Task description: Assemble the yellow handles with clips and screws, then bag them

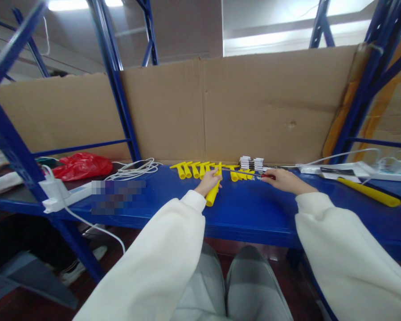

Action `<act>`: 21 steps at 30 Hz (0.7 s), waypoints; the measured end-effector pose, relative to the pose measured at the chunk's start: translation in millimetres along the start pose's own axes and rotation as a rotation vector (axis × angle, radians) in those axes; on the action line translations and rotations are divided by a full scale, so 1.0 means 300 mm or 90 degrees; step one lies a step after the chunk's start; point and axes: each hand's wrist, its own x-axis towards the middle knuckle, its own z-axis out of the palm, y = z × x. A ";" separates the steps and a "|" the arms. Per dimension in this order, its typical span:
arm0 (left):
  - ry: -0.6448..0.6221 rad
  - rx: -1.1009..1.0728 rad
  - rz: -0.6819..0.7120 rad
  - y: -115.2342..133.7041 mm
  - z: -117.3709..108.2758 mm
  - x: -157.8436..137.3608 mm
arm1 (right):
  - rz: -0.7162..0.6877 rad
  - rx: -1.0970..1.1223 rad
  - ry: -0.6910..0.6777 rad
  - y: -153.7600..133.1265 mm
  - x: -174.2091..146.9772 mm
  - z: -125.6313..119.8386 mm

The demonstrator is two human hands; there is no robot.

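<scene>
Two held: yellow handle (pixel 213 197) in my left grip (pixel 208 182), screwdriver (pixel 268 176) in my right grip (pixel 283 180); best keep first steady, second straight

Pieces (pixel 195 171) before cardboard (pixel 254 107) (bag (pixel 85 165) leftward)

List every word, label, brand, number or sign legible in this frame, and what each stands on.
None can be read.
Yellow piece in the left hand: no lettering visible.
Screwdriver in the right hand: any marking too small.
White stack: too small to read.
Power strip at left: any print too blurred.
Pixelated patch: hides whatever it covers.
</scene>
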 end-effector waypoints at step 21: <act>0.008 -0.020 -0.017 0.022 0.002 -0.025 | 0.020 0.066 0.012 0.018 0.008 0.043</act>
